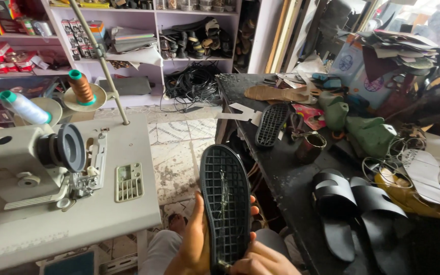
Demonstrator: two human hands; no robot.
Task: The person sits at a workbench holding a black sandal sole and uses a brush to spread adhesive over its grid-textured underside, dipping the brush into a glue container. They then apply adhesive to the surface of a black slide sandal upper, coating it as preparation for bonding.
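Both hands hold a black sole (225, 203) upright above the lap, its grid side facing the camera. The left hand (192, 244) grips its left edge, and the fingertips (253, 210) show at the right edge, so the fingers wrap behind it. The right hand (260, 260) is closed on the lower end. A sewing machine (31, 163) stands to the left. Black sandals (355, 214) and a second sole (272, 124) lie on the bench (291, 173) to the right.

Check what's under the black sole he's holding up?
Under the black sole: left hand cupping its edge, right hand at the heel, tiled floor beyond. The sole's other face and the palms are hidden.
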